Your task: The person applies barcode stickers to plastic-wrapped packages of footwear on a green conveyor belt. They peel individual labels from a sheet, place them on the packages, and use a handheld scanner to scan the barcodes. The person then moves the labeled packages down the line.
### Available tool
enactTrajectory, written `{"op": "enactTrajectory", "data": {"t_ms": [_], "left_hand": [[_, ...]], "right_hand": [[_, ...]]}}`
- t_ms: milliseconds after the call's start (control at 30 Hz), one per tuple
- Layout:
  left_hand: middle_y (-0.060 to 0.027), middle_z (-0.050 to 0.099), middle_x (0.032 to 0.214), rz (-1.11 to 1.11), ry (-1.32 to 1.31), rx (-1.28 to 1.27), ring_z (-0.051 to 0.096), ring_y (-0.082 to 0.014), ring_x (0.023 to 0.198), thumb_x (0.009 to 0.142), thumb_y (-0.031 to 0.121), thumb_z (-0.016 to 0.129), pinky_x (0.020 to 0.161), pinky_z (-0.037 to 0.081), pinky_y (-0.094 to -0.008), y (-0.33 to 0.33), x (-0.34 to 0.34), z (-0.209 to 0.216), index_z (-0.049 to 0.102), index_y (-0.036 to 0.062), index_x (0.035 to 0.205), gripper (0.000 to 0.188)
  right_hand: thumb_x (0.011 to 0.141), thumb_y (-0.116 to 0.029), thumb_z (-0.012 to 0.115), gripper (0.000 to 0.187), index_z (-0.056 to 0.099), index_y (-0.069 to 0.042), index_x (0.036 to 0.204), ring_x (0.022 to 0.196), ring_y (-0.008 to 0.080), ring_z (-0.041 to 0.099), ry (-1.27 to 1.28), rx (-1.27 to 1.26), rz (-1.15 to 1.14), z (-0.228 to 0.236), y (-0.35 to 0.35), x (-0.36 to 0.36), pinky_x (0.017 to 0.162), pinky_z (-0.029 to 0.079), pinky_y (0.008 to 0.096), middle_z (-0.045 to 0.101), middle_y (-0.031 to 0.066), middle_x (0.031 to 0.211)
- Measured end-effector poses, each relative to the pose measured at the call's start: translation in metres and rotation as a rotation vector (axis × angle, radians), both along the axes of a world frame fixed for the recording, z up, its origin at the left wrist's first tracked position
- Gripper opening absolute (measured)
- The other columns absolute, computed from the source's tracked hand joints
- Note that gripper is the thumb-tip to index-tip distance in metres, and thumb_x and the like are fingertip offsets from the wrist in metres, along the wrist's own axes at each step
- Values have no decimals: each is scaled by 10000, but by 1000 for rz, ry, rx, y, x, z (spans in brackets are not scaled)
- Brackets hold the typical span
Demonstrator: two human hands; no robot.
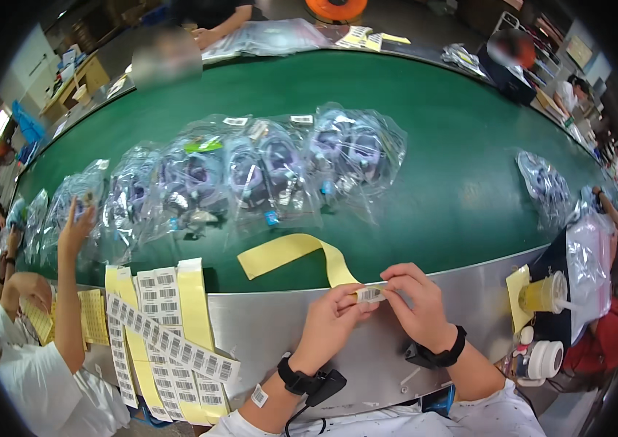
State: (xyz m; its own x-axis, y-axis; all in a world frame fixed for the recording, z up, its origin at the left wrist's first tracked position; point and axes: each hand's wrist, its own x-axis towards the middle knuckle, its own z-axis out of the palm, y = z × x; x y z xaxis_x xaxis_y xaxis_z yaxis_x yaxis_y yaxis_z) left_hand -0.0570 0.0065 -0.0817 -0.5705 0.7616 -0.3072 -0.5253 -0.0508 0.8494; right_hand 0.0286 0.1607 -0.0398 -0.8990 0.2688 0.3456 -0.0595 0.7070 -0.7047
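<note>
My left hand (332, 315) pinches a yellow-backed strip of labels (283, 253), whose free tail curls up and away over the green belt. A white barcode label (371, 294) shows between my two hands. At that label's right end, my right hand (420, 306) has thumb and index finger pressed together. A small printed label (259, 395) is stuck on my left forearm. Beyond my hands, pairs of light-purple shoes (269, 167) in clear plastic bags lie in a row on the green belt (440, 218).
Barcode label sheets (167, 328) hang over the metal edge (272, 331) to my left. A co-worker's arm (70, 291) reaches over bagged shoes there. On the right stand a yellow drink cup (542, 293) and a white-lidded jar (544, 360). Another bagged pair (544, 188) lies far right.
</note>
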Motion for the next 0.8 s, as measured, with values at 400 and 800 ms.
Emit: {"op": "enactTrajectory", "data": {"t_ms": [400, 800], "left_hand": [[-186, 647, 1078, 193, 10, -29, 661, -236, 988, 904, -45, 554, 847, 553, -306, 3, 1, 0, 523, -77, 1154, 254], [-215, 625, 1111, 196, 81, -54, 661, -267, 986, 902, -86, 521, 834, 561, -311, 22, 9, 4, 492, -74, 1187, 287]], "right_hand": [[767, 54, 636, 80, 584, 18, 816, 782, 235, 598, 155, 14, 42, 27, 33, -8, 701, 484, 310, 608, 134, 924], [786, -77, 714, 114, 625, -10, 811, 677, 132, 514, -104, -885, -457, -52, 277, -220, 503, 412, 265, 570, 44, 753]]}}
